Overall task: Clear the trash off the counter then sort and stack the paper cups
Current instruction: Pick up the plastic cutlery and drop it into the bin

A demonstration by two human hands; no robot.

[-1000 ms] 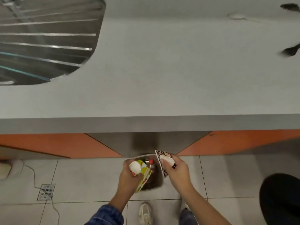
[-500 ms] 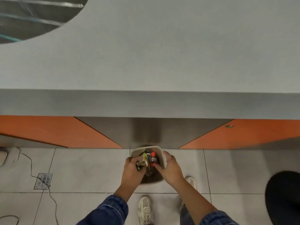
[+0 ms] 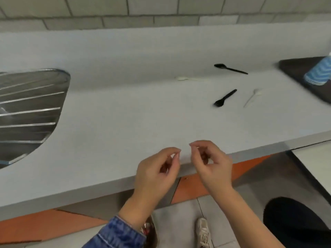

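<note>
Both of my hands hover over the front edge of the grey counter (image 3: 116,108). My left hand (image 3: 156,171) and my right hand (image 3: 212,164) have loosely curled fingers and hold nothing. Plastic cutlery lies at the counter's right: a black spoon (image 3: 230,69), a black fork (image 3: 225,98), a white spoon (image 3: 184,78) and a white fork (image 3: 251,97). A stack of blue-striped paper cups (image 3: 318,74) lies on a dark tray (image 3: 297,68) at the far right. Part of the trash bin (image 3: 151,231) shows under the counter, behind my left wrist.
A steel sink drainer (image 3: 28,108) is set into the counter at the left. A tiled wall (image 3: 161,13) runs behind it. Orange cabinet fronts (image 3: 189,188) sit below. A black round object (image 3: 293,222) stands on the floor at the lower right, near my shoe (image 3: 202,230).
My hands dropped the carton, wrapper and white pieces into the bin under the counter, then rose empty above the counter edge. My view lifted from the floor to the countertop.
</note>
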